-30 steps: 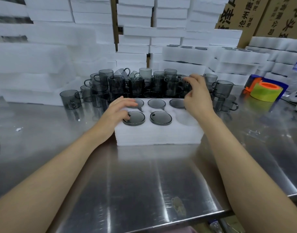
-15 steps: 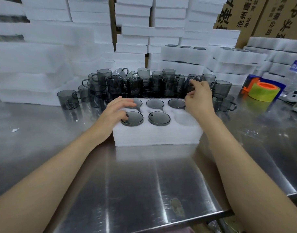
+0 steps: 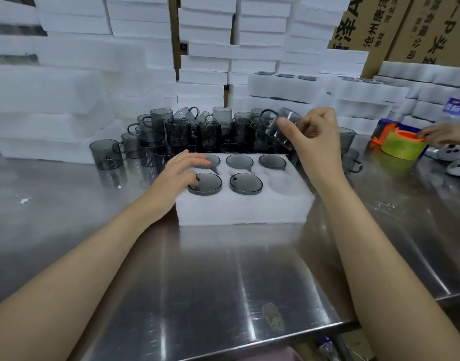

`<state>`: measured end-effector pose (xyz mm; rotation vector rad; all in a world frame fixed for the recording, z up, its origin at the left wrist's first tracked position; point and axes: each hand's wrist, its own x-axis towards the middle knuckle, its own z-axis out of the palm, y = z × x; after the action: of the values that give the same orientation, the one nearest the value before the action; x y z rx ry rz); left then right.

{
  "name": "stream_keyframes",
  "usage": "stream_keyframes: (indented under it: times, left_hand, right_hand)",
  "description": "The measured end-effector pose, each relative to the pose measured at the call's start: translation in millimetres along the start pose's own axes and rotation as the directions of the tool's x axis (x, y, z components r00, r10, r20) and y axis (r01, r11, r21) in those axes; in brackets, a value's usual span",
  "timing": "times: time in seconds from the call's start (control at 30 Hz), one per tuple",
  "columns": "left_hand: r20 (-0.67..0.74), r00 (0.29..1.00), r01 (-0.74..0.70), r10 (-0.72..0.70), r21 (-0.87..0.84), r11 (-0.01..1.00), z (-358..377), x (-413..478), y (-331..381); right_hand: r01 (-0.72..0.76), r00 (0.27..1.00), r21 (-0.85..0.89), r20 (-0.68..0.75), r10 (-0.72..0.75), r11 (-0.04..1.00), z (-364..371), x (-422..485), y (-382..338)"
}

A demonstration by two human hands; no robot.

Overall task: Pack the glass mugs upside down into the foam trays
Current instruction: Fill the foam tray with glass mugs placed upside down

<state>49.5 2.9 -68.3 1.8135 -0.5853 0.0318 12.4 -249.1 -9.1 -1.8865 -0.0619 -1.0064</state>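
The right hand [image 3: 315, 142] covers much of the tilted smoky grey glass mug [image 3: 292, 116] that its fingers [image 3: 325, 119] curl round, so the mug's lower part cannot be seen. The left hand [image 3: 176, 175] hides most of the back-left upturned grey mug base [image 3: 215, 160] in the white foam tray [image 3: 244, 209]. Among the loose grey glass mugs [image 3: 179, 131] behind the tray, rear ones are masked by front ones, so their count cannot be told. At the right edge, another person's hand [image 3: 447, 135] on the yellow-green tape roll [image 3: 403, 145] is cut off at the wrist, and a clear plastic bottle with a blue label [image 3: 458, 105] shows only in part. Printing on the brown cardboard boxes [image 3: 374, 22] is cropped by the top edge
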Motion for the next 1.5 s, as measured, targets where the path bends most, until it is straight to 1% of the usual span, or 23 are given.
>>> stream_keyframes:
  times: [0.13, 0.23, 0.33, 0.47, 0.57, 0.7, 0.8, 0.93, 1.1, 1.2, 1.3, 1.37, 1.4, 1.43, 1.5]
  left_hand:
    - [0.005, 1.000, -0.001, 0.001, 0.004, 1.000, 0.6, -2.1, 3.6]
    - [0.013, 1.000, -0.005, 0.005, 0.007, 1.000, 0.7, -2.8, 4.9]
    - [0.016, 1.000, -0.008, 0.008, 0.018, 1.000, 0.9, -3.4, 5.5]
    - [0.000, 1.000, -0.009, 0.009, 0.028, 1.000, 1.8, -3.7, 7.1]
    - [0.002, 1.000, -0.016, 0.016, 0.038, 0.999, 1.6, -3.7, 7.0]
    - [0.004, 1.000, -0.015, 0.015, 0.032, 0.999, 1.3, -3.0, 5.5]
    - [0.006, 1.000, -0.012, 0.012, 0.036, 0.999, 0.9, -1.9, 4.0]
    - [-0.005, 1.000, -0.014, 0.014, 0.034, 0.999, 0.5, 0.0, 1.1]
    - [0.000, 1.000, -0.017, 0.017, 0.025, 1.000, -0.1, 0.9, -0.3]
    - [0.004, 1.000, -0.015, 0.015, 0.023, 1.000, -0.6, 0.7, 1.4]
    - [0.011, 1.000, -0.029, 0.029, 0.030, 0.999, -0.1, -0.8, 2.1]
    - [0.010, 1.000, -0.027, 0.027, 0.031, 0.999, -0.3, -1.2, 2.2]
    - [0.006, 1.000, -0.024, 0.024, 0.027, 0.999, 0.2, -1.1, 2.2]
    - [0.001, 1.000, -0.022, 0.022, 0.024, 0.999, 0.6, -1.1, 2.1]
    - [-0.004, 1.000, -0.017, 0.017, 0.024, 1.000, 0.9, -0.9, 2.4]
  right_hand:
    - [-0.097, 0.975, -0.016, 0.200, 0.098, 0.995, -10.5, 2.2, 3.0]
    - [-0.170, 0.911, 0.004, 0.383, 0.155, 0.985, -25.6, 3.0, 5.6]
    - [-0.201, 0.864, -0.010, 0.469, 0.182, 0.980, -36.4, 1.6, 9.7]
    - [-0.146, 0.858, -0.112, 0.481, 0.182, 0.983, -37.2, 1.8, 11.4]
    - [-0.038, 0.845, -0.243, 0.510, 0.161, 0.969, -33.4, -1.8, 6.4]
    - [0.127, 0.852, -0.381, 0.515, 0.096, 0.916, -24.3, -12.0, -4.3]
    - [0.173, 0.849, -0.479, 0.515, 0.116, 0.861, -22.4, -16.2, -8.3]
    - [0.131, 0.837, -0.496, 0.519, 0.172, 0.859, -28.4, -14.5, -6.6]
    - [0.156, 0.836, -0.510, 0.524, 0.161, 0.846, -24.2, -15.4, -7.1]
    - [0.127, 0.802, -0.483, 0.564, 0.197, 0.866, -24.4, -15.1, -6.3]
    - [0.143, 0.767, -0.471, 0.608, 0.203, 0.870, -25.7, -15.9, -5.1]
    - [0.115, 0.740, -0.468, 0.629, 0.239, 0.876, -27.8, -17.7, -4.2]
    - [0.095, 0.742, -0.453, 0.626, 0.240, 0.886, -28.5, -18.2, -4.6]
    - [0.094, 0.770, -0.426, 0.605, 0.206, 0.900, -28.0, -18.6, -5.5]
    - [0.178, 0.857, -0.388, 0.514, 0.052, 0.904, -23.8, -18.8, -8.4]
